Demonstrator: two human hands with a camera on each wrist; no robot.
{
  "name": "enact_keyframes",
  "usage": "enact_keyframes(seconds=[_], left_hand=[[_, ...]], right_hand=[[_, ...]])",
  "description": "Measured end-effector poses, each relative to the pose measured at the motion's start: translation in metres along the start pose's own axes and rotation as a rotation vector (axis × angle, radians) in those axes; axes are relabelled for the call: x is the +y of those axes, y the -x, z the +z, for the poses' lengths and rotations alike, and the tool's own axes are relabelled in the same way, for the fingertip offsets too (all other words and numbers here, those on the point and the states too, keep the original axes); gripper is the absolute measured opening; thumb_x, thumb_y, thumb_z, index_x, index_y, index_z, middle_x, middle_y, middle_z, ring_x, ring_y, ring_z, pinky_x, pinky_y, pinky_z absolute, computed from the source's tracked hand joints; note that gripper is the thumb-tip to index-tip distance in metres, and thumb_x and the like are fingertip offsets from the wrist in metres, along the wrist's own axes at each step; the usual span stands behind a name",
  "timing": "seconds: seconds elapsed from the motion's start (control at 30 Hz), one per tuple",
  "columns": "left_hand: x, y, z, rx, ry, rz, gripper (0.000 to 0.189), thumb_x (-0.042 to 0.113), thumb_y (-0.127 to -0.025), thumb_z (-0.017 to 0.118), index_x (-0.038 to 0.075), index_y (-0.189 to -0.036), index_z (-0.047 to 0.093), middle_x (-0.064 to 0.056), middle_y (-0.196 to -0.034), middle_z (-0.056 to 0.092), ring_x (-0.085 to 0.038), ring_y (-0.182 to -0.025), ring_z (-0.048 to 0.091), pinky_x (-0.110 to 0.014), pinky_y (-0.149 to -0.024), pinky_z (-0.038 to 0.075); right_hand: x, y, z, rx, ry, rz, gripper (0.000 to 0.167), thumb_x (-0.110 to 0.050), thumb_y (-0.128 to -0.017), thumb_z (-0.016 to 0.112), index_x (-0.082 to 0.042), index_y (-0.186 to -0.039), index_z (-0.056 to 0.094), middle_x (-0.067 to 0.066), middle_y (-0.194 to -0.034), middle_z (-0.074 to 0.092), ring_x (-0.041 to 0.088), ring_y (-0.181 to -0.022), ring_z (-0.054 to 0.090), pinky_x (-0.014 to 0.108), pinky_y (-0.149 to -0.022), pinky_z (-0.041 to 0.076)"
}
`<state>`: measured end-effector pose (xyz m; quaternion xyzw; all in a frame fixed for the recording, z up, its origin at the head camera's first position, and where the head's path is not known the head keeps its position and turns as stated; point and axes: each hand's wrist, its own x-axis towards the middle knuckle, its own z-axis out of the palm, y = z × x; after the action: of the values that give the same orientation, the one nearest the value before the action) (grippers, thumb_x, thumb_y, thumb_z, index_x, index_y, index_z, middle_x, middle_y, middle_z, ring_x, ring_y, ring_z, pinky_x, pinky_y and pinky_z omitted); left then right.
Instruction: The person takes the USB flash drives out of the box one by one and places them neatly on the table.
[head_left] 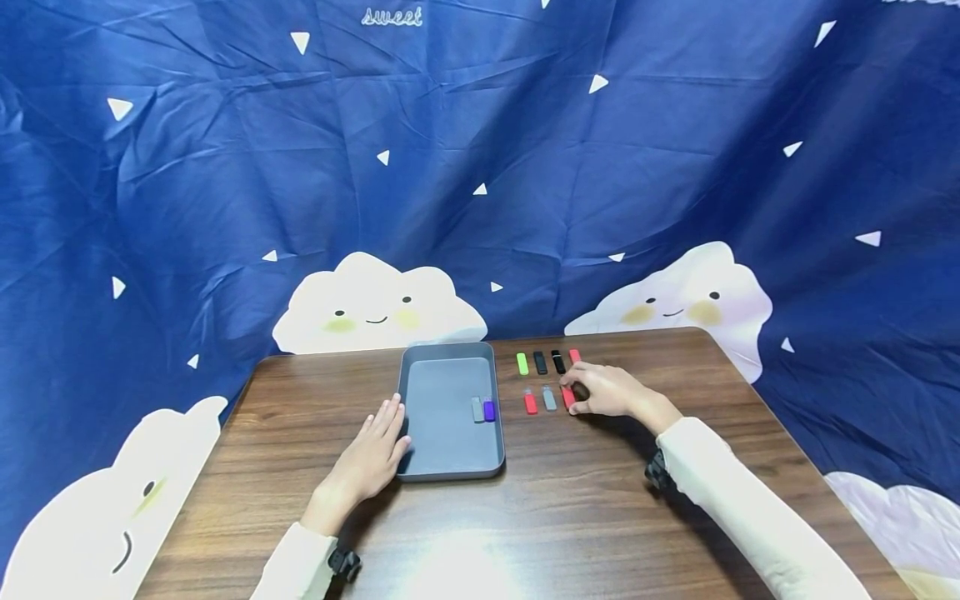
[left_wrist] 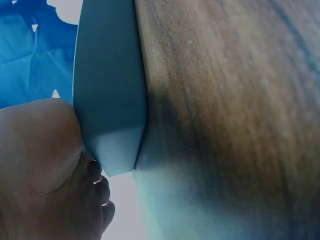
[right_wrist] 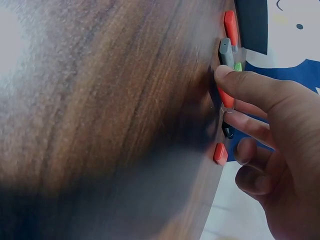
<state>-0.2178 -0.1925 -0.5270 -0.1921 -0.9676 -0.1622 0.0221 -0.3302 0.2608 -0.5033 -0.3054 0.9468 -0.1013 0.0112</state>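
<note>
My right hand (head_left: 606,390) pinches a red USB stick (head_left: 568,398) between thumb and fingers at the right end of the front row. In the right wrist view the thumb lies on one end of that stick and fingertips on the other. Beside it in the front row are a grey USB stick (head_left: 550,400) and another red USB stick (head_left: 530,403). My left hand (head_left: 371,454) rests with extended fingers against the left side of a grey tray (head_left: 450,476). Inside the tray, along its right wall, a grey USB stick (head_left: 477,411) and a purple USB stick (head_left: 489,412) lie side by side.
Behind the front row lie a green USB stick (head_left: 522,363), a dark one (head_left: 540,362), a black one (head_left: 558,362) and a red one (head_left: 575,356). The wooden table (head_left: 315,400) ends at a blue curtain (head_left: 450,167) printed with clouds.
</note>
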Motion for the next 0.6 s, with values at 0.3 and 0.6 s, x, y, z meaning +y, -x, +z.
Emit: enact_keyframes(seconds=[0.3, 0.6], left_hand=[[0.001, 0.0011, -0.0007, 0.009, 0.017, -0.001, 0.059, 0.021, -0.113, 0.048, -0.012, -0.16, 0.036, -0.028, -0.173, 0.026, -0.049, -0.16, 0.028, -0.066, -0.129, 0.027], [0.0017, 0.0013, -0.0004, 0.004, 0.024, -0.012, 0.059, 0.023, -0.114, 0.047, -0.012, -0.16, 0.035, -0.027, -0.174, 0.025, -0.048, -0.161, 0.027, -0.065, -0.13, 0.026]], right_hand=[[0.0006, 0.0027, 0.0033, 0.001, -0.018, 0.009, 0.05, -0.038, -0.089, 0.087, -0.012, -0.129, 0.074, 0.005, -0.127, 0.07, 0.03, -0.104, 0.074, 0.054, -0.084, 0.061], [-0.0012, 0.0057, 0.004, 0.001, -0.022, 0.03, 0.047, -0.037, -0.089, 0.086, -0.013, -0.128, 0.074, 0.004, -0.128, 0.069, 0.027, -0.101, 0.073, 0.052, -0.082, 0.061]])
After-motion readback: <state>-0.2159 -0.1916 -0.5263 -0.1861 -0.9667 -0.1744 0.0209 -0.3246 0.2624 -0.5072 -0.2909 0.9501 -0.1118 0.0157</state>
